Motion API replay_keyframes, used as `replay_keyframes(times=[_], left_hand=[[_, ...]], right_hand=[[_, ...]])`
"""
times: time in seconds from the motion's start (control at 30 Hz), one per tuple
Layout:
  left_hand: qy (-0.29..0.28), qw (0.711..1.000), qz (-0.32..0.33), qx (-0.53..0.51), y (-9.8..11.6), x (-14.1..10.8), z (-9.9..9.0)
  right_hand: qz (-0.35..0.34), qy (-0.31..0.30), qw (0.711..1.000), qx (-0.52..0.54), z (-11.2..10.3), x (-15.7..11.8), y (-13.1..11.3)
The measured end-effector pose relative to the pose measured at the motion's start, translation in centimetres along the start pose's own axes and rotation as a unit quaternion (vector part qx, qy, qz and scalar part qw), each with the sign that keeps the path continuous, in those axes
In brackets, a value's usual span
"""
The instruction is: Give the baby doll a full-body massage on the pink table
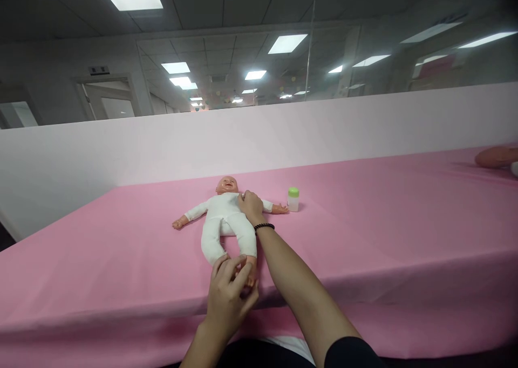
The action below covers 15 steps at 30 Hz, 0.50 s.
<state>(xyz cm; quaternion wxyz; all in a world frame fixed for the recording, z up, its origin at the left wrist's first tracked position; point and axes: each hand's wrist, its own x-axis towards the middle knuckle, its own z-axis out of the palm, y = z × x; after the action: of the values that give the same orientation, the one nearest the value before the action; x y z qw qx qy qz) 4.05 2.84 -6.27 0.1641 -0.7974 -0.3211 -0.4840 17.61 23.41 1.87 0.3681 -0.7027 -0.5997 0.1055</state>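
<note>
A baby doll (225, 211) with a white cloth body lies on its back on the pink-covered table (121, 260), head away from me and arms spread. My left hand (231, 290) is closed around its feet close to the table's front edge; the fingers partly cover them. Higher up, my right hand (251, 206), wearing a dark beaded bracelet (264, 226) on the wrist, rests on the doll's upper body at its shoulder. Its fingers are curled against the white cloth, and their tips are partly hidden. Beside the doll's outstretched hand stands a small clear bottle (293, 200) with a green cap.
Behind the table runs a low white wall (243, 141) with glass above it, reflecting ceiling lights. At the far right edge, part of another skin-coloured object (497, 157) lies on the pink cover, cut off by the frame. A door (115, 106) shows at the back left.
</note>
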Motion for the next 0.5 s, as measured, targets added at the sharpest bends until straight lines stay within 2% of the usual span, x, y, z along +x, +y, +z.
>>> replay_keyframes(times=[0.17,0.37,0.43,0.5], left_hand=[[0.104,0.993,0.062,-0.005,-0.5,2.5,-0.3],[0.145,0.979,0.139,0.035,-2.1,9.6,-2.5],[0.145,0.978,0.144,0.032,-3.1,11.9,-2.4],[0.143,0.976,0.16,0.038,-4.5,13.5,-1.6]], right_hand=[[-0.022,0.008,1.0,-0.008,0.7,0.5,0.5],[-0.067,0.008,0.998,-0.002,1.4,1.0,1.7],[-0.097,-0.003,0.995,0.007,1.4,1.0,2.1],[-0.133,-0.021,0.991,0.019,1.4,1.1,2.3]])
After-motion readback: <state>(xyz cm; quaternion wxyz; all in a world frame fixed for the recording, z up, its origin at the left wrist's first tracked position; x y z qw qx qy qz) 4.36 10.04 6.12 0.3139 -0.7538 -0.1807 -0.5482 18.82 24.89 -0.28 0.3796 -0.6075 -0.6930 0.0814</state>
